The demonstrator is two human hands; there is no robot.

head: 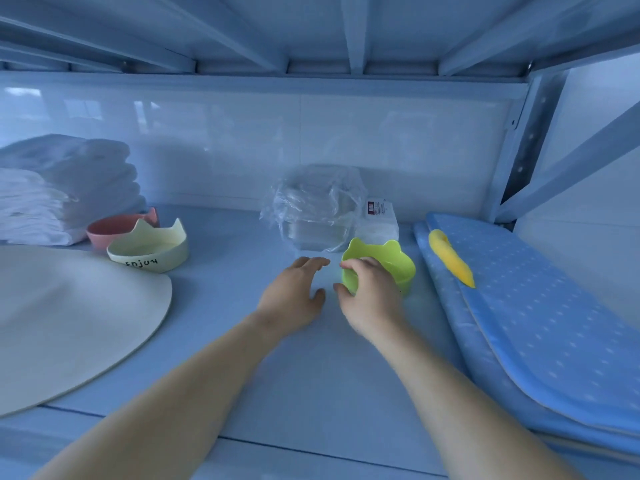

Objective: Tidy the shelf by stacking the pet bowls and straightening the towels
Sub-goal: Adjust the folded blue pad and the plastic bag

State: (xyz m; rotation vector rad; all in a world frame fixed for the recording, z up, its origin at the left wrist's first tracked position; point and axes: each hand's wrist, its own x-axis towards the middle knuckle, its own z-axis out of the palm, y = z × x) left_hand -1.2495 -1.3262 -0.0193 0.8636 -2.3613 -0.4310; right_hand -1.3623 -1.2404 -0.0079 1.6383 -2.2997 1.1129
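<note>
my right grip [363, 289] pinches the near rim of the green bowl [388, 268] mid-shelf, my left grip [294, 292] spread beside it; held by one edge it may tip and knock the plastic-wrapped containers [315, 209] just behind.

Left hand [294, 299] flat, right hand [369, 299] gripping.

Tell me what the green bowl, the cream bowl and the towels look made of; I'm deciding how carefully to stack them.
Green bowl: probably plastic or silicone, with a thin wall, saturated colour and soft sheen. Cream bowl: matte and thicker-rimmed with printed lettering, perhaps ceramic or melamine; the look leaves it open. Towels: white folded fabric, soft rounded edges, likely cotton terry, though the weave is too blurred to confirm.
</note>
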